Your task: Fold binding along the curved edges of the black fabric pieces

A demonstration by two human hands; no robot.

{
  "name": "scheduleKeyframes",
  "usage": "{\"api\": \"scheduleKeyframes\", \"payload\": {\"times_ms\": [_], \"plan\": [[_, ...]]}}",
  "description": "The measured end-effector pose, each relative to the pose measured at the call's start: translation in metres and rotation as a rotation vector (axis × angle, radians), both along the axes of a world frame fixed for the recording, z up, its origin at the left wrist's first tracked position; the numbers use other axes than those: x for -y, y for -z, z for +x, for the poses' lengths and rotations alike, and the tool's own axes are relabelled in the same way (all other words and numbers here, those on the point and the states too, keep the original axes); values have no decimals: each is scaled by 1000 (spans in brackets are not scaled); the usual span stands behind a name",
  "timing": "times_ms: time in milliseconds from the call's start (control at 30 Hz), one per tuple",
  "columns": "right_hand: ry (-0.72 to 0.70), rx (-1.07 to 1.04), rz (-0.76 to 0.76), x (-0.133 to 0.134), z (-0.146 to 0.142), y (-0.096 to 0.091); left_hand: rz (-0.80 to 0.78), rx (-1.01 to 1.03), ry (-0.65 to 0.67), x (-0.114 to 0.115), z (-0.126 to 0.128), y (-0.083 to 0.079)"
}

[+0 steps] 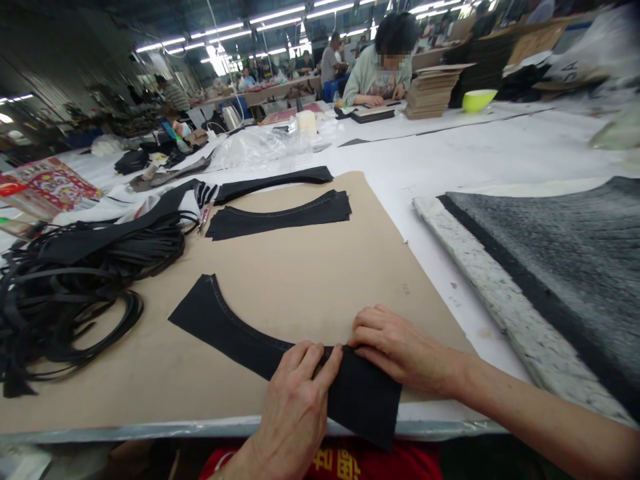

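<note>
- One black curved piece (240, 343) lies at six o'clock; the left hand (300, 390) bends its fingers down onto it, while the right hand (393, 343) curls at its inner edge (239, 325); whether either pinches, I cannot tell.
- Pressing there likely keeps that curve flat against the smooth tan sheet (300, 280).
- Similar dark concave pieces (280, 221) lie at eleven o'clock, perhaps for easy reach.
- Thin black strips (145, 247) heap in loops at nine; ribbed grey material (565, 233) spreads at three.
</note>
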State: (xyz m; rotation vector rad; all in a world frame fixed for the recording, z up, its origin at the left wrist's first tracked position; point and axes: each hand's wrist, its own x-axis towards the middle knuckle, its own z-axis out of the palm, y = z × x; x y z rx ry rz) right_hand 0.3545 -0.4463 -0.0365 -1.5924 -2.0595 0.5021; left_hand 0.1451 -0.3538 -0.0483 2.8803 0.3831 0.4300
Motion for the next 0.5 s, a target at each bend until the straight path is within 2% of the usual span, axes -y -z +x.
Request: {"api": "scheduleKeyframes", "payload": {"times_ms": [200,367,500], "plan": [[-6,68,-27,5,8,-1,141,101,20,0,-1,6],[-30,130,-2,7,13,-5,2,5,143,-3,3,4],[-48,171,26,9,14,-6,0,-34,125,-3,6,1]]}}
